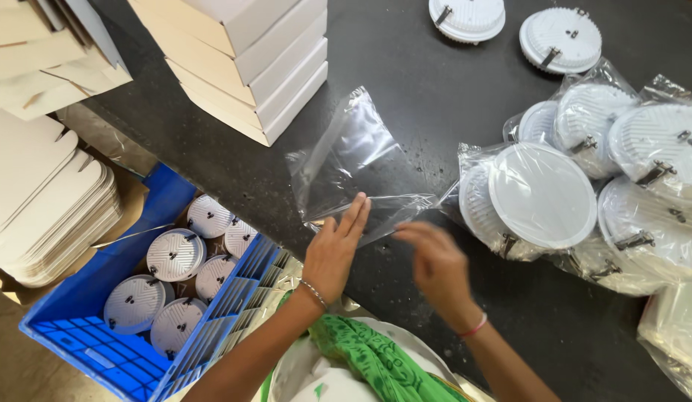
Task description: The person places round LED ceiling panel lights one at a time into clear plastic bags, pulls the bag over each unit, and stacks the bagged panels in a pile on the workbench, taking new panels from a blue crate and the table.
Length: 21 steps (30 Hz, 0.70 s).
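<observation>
My left hand (335, 249) rests flat with fingers extended on the near edge of a clear plastic bag (346, 160) that lies on the dark table (405, 82). My right hand (434, 260), slightly blurred, hovers just right of it, fingers near the same bag edge. Whether the right fingers pinch the plastic is unclear. A pile of round white light fixtures in clear bags (577, 193) lies to the right of my right hand.
A blue crate (78, 327) with several unbagged round white fixtures stands lower left. Stacked white boxes (249, 59) sit at the table's far left, flat cardboard blanks (41, 201) beside them. Two bare fixtures (560, 39) lie at the back. Green cloth (368, 357) is below.
</observation>
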Each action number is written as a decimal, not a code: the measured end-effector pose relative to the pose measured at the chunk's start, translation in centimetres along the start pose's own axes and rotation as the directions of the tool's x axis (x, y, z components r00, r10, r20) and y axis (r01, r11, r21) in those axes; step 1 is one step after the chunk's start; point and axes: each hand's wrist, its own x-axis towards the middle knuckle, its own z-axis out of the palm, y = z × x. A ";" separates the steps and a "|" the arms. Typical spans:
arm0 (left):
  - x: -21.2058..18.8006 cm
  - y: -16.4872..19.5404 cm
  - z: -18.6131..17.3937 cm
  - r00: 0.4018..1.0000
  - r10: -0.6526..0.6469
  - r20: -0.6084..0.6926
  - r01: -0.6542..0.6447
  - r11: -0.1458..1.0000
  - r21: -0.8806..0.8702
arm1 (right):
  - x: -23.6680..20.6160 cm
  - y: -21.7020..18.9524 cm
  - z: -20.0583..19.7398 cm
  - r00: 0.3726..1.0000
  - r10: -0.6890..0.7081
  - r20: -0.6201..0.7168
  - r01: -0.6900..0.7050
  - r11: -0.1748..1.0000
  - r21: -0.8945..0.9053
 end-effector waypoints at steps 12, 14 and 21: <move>-3.8 5.1 2.6 0.928 0.333 0.169 -0.213 0.843 -0.493 | 7.1 6.2 11.9 0.968 -0.029 0.249 0.094 0.963 -0.253; -3.5 4.6 1.7 0.872 0.413 0.262 -0.157 0.743 -0.650 | 9.0 6.8 12.9 0.954 0.039 0.299 0.047 0.961 -0.273; 0.3 -5.6 2.8 0.772 -0.217 -0.597 0.169 0.976 -0.135 | 10.5 6.5 13.9 0.944 -0.125 0.306 0.184 0.968 -0.171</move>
